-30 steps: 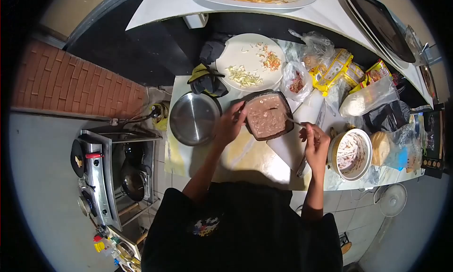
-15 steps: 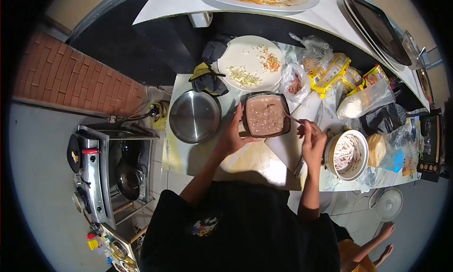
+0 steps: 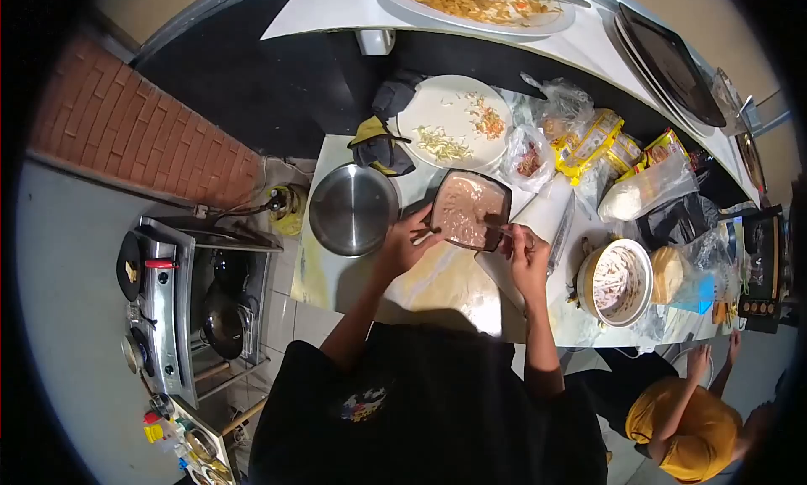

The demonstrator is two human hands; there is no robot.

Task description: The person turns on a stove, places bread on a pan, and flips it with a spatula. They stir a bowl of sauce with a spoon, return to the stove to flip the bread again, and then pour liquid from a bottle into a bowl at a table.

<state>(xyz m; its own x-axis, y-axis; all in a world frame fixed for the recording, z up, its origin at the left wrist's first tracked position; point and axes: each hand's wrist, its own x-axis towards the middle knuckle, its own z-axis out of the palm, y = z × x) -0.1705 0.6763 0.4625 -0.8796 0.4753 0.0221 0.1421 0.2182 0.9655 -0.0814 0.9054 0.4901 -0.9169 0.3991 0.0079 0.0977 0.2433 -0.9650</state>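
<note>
A dark square bowl (image 3: 508,195) filled with a pinkish-brown creamy mixture (image 3: 465,203) rests on the marble-patterned counter. My left hand (image 3: 407,243) grips its near left corner, thumb along the near edge. In my right hand (image 3: 528,254) is a spoon (image 3: 498,228), its head dipped into the mixture on the right side; the bowl end is covered. An empty round steel pan (image 3: 354,210) stands just left of my left hand. Behind the bowl lies a pale round board (image 3: 458,107) with shredded cabbage (image 3: 443,144) and shredded carrot (image 3: 487,119) on it.
A white pot (image 3: 618,283) smeared with mixture stands at the right, near bagged buns (image 3: 668,275). Several food packets (image 3: 593,140) line the back. A noodle platter (image 3: 513,27) sits on the raised shelf. The stove (image 3: 168,308) is left; a person in an orange shirt (image 3: 689,426) is lower right.
My right hand and the spoon have moved toward me and left, to the bowl's near right part. The bowl has tilted slightly round. The other person has come further into view.
</note>
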